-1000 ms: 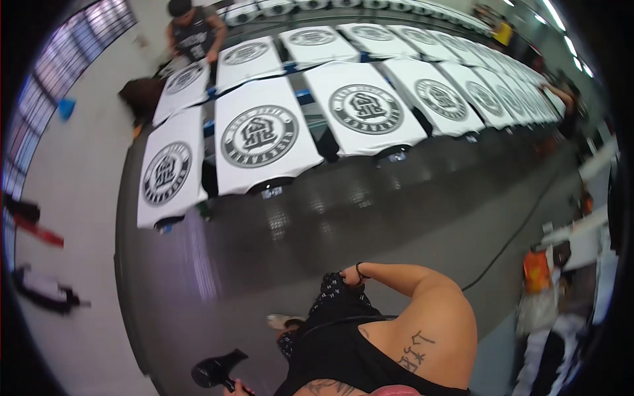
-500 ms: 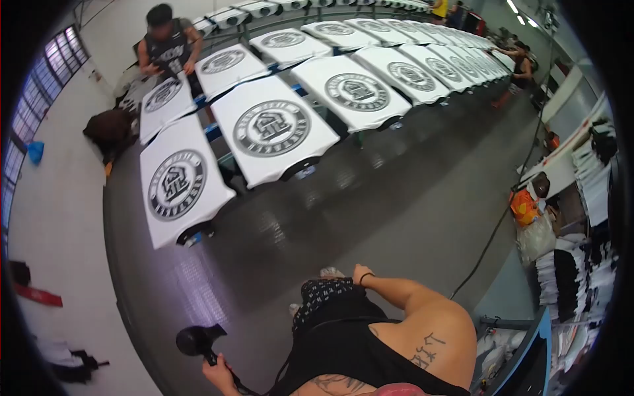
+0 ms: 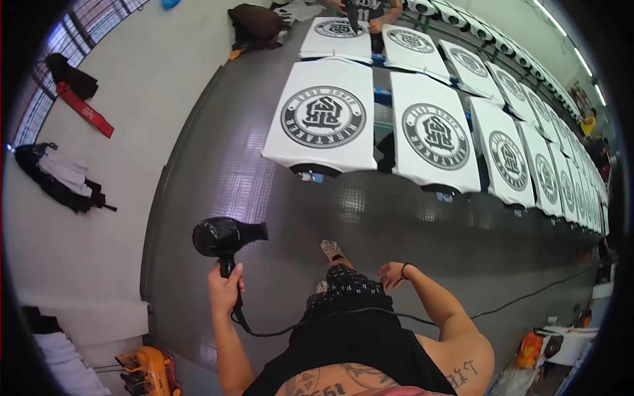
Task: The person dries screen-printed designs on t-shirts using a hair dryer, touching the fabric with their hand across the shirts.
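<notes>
Over the dark floor (image 3: 290,218), short of the nearest printed shirt (image 3: 322,116), the left hand (image 3: 226,287) grips the hair dryer (image 3: 224,236), the right hand (image 3: 392,274) hangs loosely open; carrying seems the step, and any move calls for slack cord (image 3: 297,327).

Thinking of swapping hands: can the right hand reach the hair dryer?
Probably yes: the right hand looks empty, and nothing visible blocks its way to the hair dryer in the left hand.
</notes>
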The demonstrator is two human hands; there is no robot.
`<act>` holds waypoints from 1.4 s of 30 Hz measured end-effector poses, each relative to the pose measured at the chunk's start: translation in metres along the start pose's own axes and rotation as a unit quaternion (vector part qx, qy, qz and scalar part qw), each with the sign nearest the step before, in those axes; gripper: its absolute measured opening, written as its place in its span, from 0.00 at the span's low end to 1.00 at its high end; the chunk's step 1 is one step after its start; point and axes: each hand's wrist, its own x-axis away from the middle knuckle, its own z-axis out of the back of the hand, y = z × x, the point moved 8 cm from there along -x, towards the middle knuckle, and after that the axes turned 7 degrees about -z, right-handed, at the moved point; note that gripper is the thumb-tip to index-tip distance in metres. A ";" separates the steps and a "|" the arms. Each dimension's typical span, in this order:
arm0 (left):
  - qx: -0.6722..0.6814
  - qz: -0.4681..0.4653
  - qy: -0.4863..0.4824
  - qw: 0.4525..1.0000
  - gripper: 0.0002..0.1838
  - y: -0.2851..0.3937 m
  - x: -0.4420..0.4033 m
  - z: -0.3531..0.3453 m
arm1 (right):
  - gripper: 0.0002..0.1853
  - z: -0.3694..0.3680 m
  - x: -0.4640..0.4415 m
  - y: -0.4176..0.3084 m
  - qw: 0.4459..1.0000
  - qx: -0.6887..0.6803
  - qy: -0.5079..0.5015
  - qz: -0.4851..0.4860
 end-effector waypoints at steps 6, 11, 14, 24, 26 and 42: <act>-0.057 -0.029 -0.007 0.998 0.12 0.036 -0.062 -0.022 | 0.22 0.068 0.011 -0.157 0.919 0.091 0.205 0.324; -0.176 -0.106 0.025 0.978 0.17 0.068 -0.159 -0.006 | 0.24 0.068 0.115 -0.198 0.964 0.088 -0.087 0.235; -0.223 -0.124 0.112 0.960 0.14 0.078 -0.227 0.022 | 0.27 0.058 0.179 -0.156 0.935 0.253 -0.185 0.164; -0.217 -0.075 0.226 0.947 0.13 0.041 -0.349 0.114 | 0.18 0.047 0.237 -0.162 0.954 0.103 -0.225 0.172; -0.313 -0.156 0.219 0.911 0.15 0.052 -0.364 0.134 | 0.18 0.040 0.244 -0.173 0.959 0.042 -0.255 0.116; -0.269 -0.163 -0.021 0.949 0.19 0.070 -0.392 0.105 | 0.16 -0.048 -0.002 -0.466 0.836 0.437 0.256 0.212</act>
